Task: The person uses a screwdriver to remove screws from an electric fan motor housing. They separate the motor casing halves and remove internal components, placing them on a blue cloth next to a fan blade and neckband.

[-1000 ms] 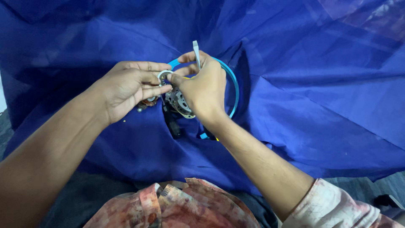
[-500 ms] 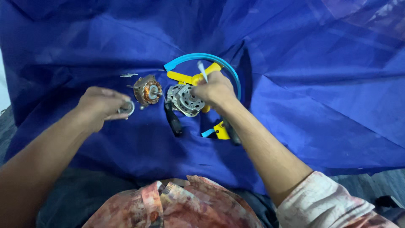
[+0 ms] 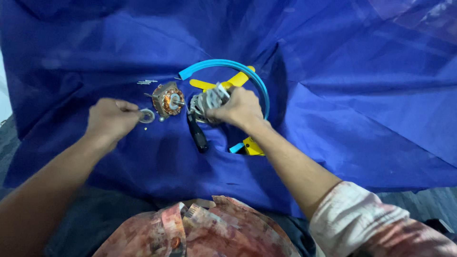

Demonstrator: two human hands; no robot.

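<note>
My right hand (image 3: 239, 108) grips a silver metal motor housing (image 3: 205, 101) over the blue cloth (image 3: 333, 95), with a small metal tool or part blurred between its fingers. My left hand (image 3: 112, 117) pinches a small round metal ring (image 3: 146, 115) and holds it just above or on the cloth. Between the two hands lies a motor core with copper windings and a short shaft (image 3: 167, 98).
Several thin metal pins (image 3: 147, 82) lie beyond the copper core. A black tool handle (image 3: 197, 135) lies below the housing. A blue curved hoop (image 3: 228, 66) and yellow plastic pieces (image 3: 228, 83) sit behind my right hand. My patterned clothing (image 3: 200, 228) is at the bottom.
My hands were together on the housing; my left hand has drawn away to the left with the ring, uncovering the copper core. My right hand stays on the housing.
</note>
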